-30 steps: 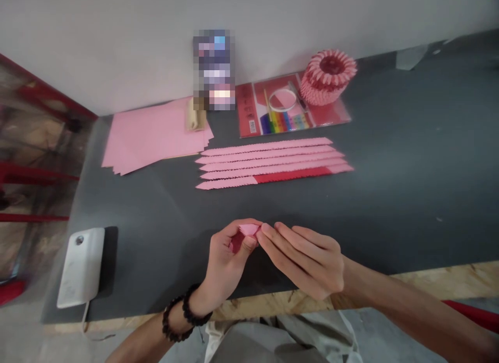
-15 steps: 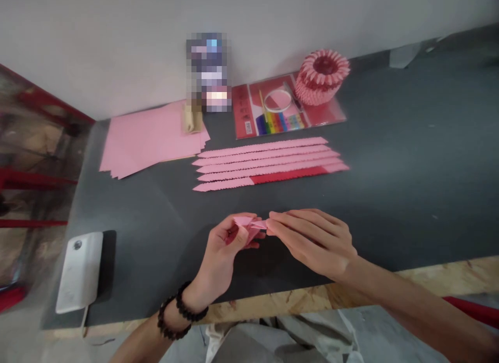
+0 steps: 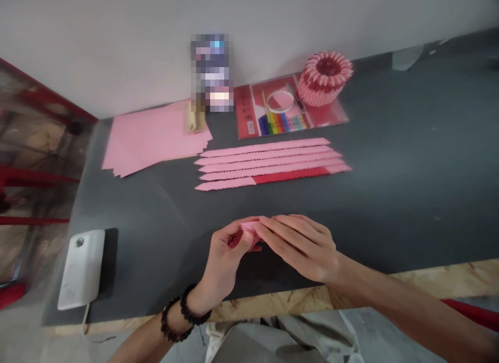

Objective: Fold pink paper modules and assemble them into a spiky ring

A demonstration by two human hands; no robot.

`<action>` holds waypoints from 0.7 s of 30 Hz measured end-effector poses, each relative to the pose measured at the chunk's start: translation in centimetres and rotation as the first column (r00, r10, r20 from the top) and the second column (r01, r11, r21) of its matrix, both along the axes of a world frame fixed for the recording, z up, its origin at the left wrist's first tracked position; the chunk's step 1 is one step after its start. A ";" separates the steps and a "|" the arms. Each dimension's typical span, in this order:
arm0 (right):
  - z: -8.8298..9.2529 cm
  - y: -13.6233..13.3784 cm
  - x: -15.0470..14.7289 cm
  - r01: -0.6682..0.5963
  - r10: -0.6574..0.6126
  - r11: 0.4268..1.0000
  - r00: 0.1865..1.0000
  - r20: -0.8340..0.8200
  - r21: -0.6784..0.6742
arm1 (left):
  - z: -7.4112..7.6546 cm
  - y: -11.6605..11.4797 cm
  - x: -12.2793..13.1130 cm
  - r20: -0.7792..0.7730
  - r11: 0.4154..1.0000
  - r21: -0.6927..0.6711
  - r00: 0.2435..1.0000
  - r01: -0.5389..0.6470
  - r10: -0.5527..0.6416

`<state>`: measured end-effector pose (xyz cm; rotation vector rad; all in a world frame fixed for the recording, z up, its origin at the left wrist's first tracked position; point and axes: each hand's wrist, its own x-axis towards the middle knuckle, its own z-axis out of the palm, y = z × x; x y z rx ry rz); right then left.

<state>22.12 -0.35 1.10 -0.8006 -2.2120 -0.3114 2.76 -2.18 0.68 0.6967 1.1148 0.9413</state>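
My left hand (image 3: 228, 259), with dark bead bracelets at the wrist, is closed around folded pink paper pieces (image 3: 250, 226). Its thumb presses on the near side of them. My right hand (image 3: 302, 246) meets it from the right, fingers together, their tips pinched at the right end of the folded paper. What the right fingertips grip is mostly covered by the fingers. Beyond both hands lie several long pink strips of interlocked folded paper (image 3: 265, 159), side by side; the nearest has a red middle section (image 3: 291, 175).
Pink paper sheets (image 3: 144, 142) lie at the back left under a small beige object (image 3: 194, 121). A blurred upright device (image 3: 214, 74) leans on the wall. A pink-and-red folded-paper vase (image 3: 323, 90) stands on a red craft packet (image 3: 245, 113). A white power bank (image 3: 82, 269) with cable lies left.
My right hand has moved left against my left hand, bringing its small pink paper piece onto the folded pieces. The gap between the hands has closed. The view has shifted slightly.
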 end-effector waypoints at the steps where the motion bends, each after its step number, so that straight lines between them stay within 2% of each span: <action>1: -0.1 -0.1 0.0 0.004 -0.004 1.000 1.000 -0.004 0.007 | 0.0 0.0 0.0 0.007 1.000 -0.001 1.000 -0.002 0.002; 10: -0.8 -0.2 0.0 -0.007 0.008 0.994 1.000 -0.003 0.110 | 0.5 -0.2 -0.2 -0.005 0.997 -0.070 1.000 0.008 -0.008; 16: -0.6 -0.4 -0.1 -0.011 0.009 0.995 1.000 0.021 0.097 | 0.8 -0.1 0.0 -0.003 0.997 -0.079 1.000 -0.020 0.020; 21: -0.2 -0.4 -0.1 0.043 -0.041 0.991 0.999 -0.017 0.130 | 1.1 0.3 -0.3 0.003 0.982 -0.142 0.992 -0.123 0.125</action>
